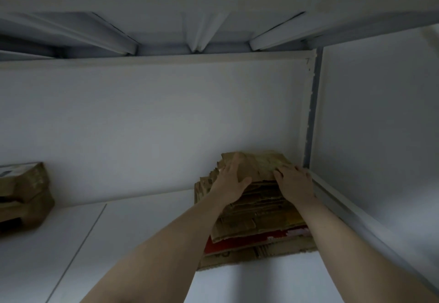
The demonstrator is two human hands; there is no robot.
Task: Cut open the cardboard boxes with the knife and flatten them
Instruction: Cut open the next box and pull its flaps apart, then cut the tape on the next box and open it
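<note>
The stack of flattened cardboard (261, 222) lies on a white shelf (142, 236), pushed into its far right corner against the back wall and the grey upright; ragged brown sheets on top, a red printed sheet near the bottom. Judged by its looks, each sheet is light and fairly stiff but bends along its creases, and the loose layers would slide over one another; the pile is best taken by its two opposite sides, low down, with the layers squeezed together. The left hand (231, 181) rests flat on the top sheet, fingers (228, 167) straight and spread, thumb out to the side, gripping nothing; the right hand (295, 183) lies on the same sheet beside the upright, fingers (285, 172) lightly bent; blur hides whether they hook an edge. Uncut cardboard boxes (26, 195) sit well apart at the shelf's left end; no knife shows.
</note>
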